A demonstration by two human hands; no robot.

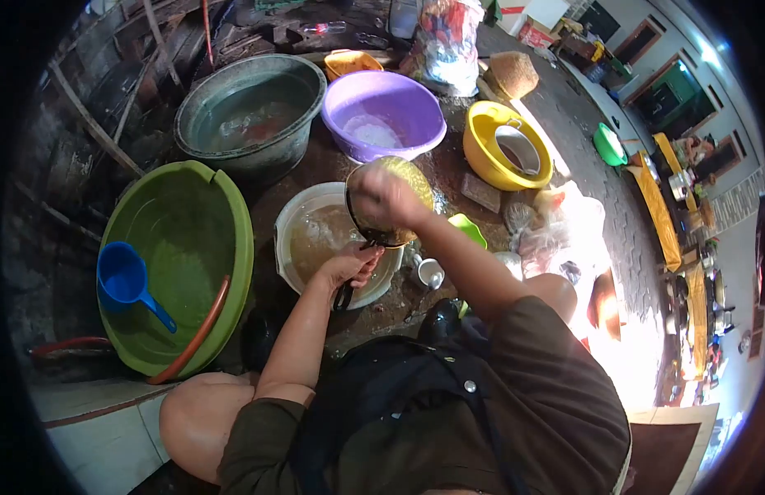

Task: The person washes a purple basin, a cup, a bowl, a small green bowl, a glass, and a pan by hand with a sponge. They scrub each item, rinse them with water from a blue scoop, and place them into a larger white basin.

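Over the right side of a white basin of cloudy water, a round pan with a yellowish surface is tilted up. Its black handle is in my left hand, with the fingers closed round it. My right hand lies against the pan's surface, blurred by motion; its fingers and anything under them cannot be made out. A white cup stands just right of the basin, with a spoon by it. Behind the basin sits a purple tub with some whitish water.
At the left, a green tub holds a blue dipper and an orange hose. A dark tub of water stands behind. To the right are a yellow basin with a metal pot, a brown block, and plastic bags.
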